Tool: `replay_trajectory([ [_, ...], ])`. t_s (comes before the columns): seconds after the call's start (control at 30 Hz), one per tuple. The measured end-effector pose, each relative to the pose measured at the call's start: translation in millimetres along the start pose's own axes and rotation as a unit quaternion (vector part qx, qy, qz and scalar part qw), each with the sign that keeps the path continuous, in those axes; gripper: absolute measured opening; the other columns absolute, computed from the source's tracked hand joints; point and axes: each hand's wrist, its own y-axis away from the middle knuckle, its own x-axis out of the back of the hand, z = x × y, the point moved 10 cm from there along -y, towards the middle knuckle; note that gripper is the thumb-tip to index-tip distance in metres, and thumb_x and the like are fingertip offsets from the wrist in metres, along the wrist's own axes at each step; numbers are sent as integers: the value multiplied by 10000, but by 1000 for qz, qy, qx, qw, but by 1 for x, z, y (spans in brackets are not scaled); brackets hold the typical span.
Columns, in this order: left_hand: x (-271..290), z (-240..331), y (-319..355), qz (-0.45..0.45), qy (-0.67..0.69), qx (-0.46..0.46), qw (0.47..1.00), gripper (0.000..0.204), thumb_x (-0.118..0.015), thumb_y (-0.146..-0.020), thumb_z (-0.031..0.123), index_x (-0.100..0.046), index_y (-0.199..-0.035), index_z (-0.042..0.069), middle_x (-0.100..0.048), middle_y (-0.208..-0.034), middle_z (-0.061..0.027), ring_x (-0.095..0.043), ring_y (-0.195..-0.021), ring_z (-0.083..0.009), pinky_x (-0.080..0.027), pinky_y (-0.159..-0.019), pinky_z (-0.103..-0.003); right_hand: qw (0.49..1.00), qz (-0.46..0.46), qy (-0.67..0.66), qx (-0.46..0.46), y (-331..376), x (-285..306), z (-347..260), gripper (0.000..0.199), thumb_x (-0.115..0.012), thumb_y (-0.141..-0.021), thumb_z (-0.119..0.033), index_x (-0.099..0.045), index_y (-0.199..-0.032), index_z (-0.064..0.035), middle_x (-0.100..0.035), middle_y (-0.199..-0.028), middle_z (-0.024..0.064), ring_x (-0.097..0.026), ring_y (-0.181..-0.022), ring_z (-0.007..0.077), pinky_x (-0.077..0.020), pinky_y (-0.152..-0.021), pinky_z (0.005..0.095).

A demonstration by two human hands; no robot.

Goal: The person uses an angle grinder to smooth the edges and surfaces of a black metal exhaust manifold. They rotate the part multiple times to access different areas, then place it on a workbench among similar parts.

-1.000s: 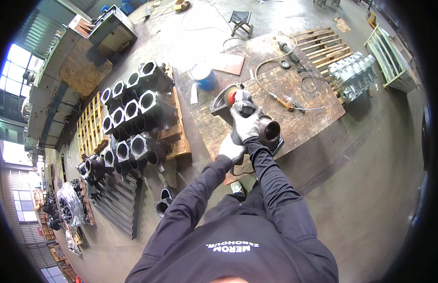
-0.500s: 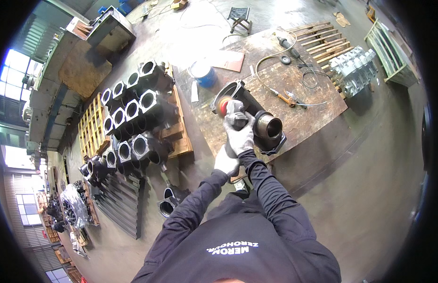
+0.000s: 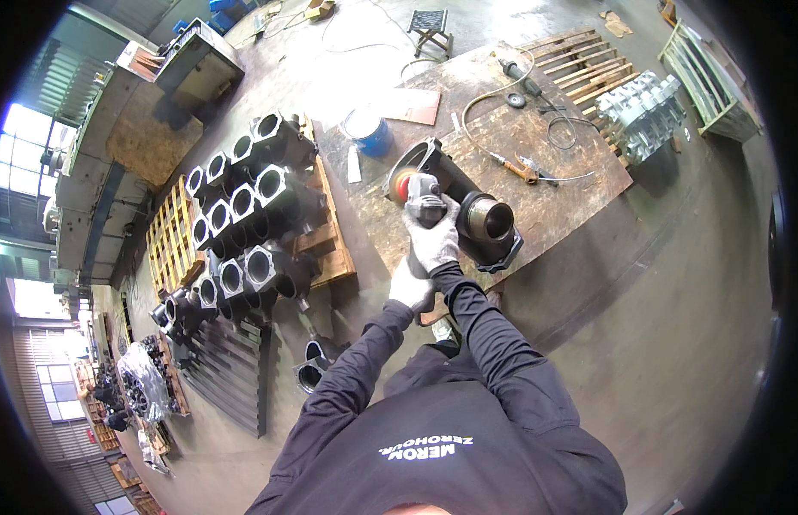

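Both my hands wear pale work gloves. My right hand [image 3: 435, 243] is wrapped round the front of an angle grinder [image 3: 425, 196], just behind its grey head. Lower down, my left hand [image 3: 412, 285] grips the rear of the same tool, whose body is mostly hidden by the gloves. The reddish, motion-blurred disc [image 3: 402, 185] is at the flanged end of a black cast-metal pipe body [image 3: 455, 182]; whether it touches is hard to tell. That part lies on a worn wooden tabletop [image 3: 570, 193], its bare metal collar [image 3: 489, 220] toward the right.
A blue can [image 3: 367, 134] stands beyond the part. Farther right on the table lie another grinder [image 3: 521, 77], a hose and an orange-handled air tool [image 3: 521, 172]. Several black castings [image 3: 260, 184] sit on pallets at left; one more casting [image 3: 313, 367] is on the floor near my left arm.
The grinder and both gloved hands have shifted slightly up and left along the flange. My grip looks the same, and the whole view has tilted a little.
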Motion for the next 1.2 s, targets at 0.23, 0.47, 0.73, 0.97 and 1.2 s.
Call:
replay_trajectory([
  [0.23,-12,-19,2,17,66,21,997,582,-759,-702,236,-550,-1177,-27,-657,-1137,-242,-639,-1087,-359,-487,-941,-391,996,-33,42,-65,2,4,18,882,-859,-748,-363,-316,-1404,-135,-644,-1155,287,-666,-1061,424,-528,-909,469],
  [0.47,-9,22,7,-7,58,-54,997,599,-735,-746,181,-535,-1268,-34,-650,-1197,-221,-616,-1156,-314,-469,-974,-360,992,-39,81,-85,0,3,22,846,-838,-760,-407,-330,-1386,-148,-673,-1088,274,-685,-981,435,-541,-845,492],
  [0.73,12,-1,19,50,42,-4,998,583,-716,-705,92,-537,-1248,-21,-665,-1177,-198,-632,-1124,-316,-475,-965,-361,992,-100,10,-73,15,-18,9,878,-840,-764,-412,-307,-1405,-137,-645,-1174,252,-667,-1050,413,-526,-882,465],
  [0.97,-5,-15,7,23,62,12,998,546,-758,-696,183,-551,-1157,-25,-664,-1087,-225,-644,-1050,-353,-492,-925,-388,997,-27,28,-69,4,4,17,847,-861,-760,-338,-334,-1387,-121,-650,-1157,259,-671,-1057,407,-529,-897,457],
  [1.2,-42,4,-21,-69,-34,65,995,619,-778,-701,281,-572,-1203,-17,-676,-1112,-227,-652,-1066,-353,-493,-923,-392,996,23,42,-72,-34,29,41,889,-881,-715,-396,-371,-1374,-86,-611,-1234,251,-642,-1118,378,-515,-931,440],
])
